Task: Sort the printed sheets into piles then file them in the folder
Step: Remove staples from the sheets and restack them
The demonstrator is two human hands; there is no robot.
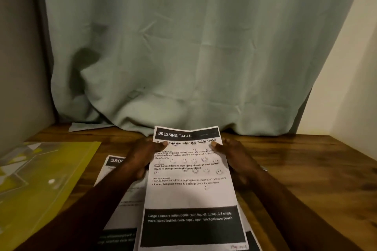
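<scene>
A pale green curtain (183, 47) hangs behind the wooden table (306, 169). A yellow folder (40, 179) lies at the table's left. The "DRESSING TABLE" sheet (191, 193) is held over other sheets (114, 169), its upper side edges pinched by the left grip (140, 159) and right grip (234, 157), thumbs on top.

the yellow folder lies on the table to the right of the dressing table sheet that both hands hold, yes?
No. The head view shows the yellow folder on the table to the left of the dressing table sheet; left hand and right hand do hold it.
</scene>
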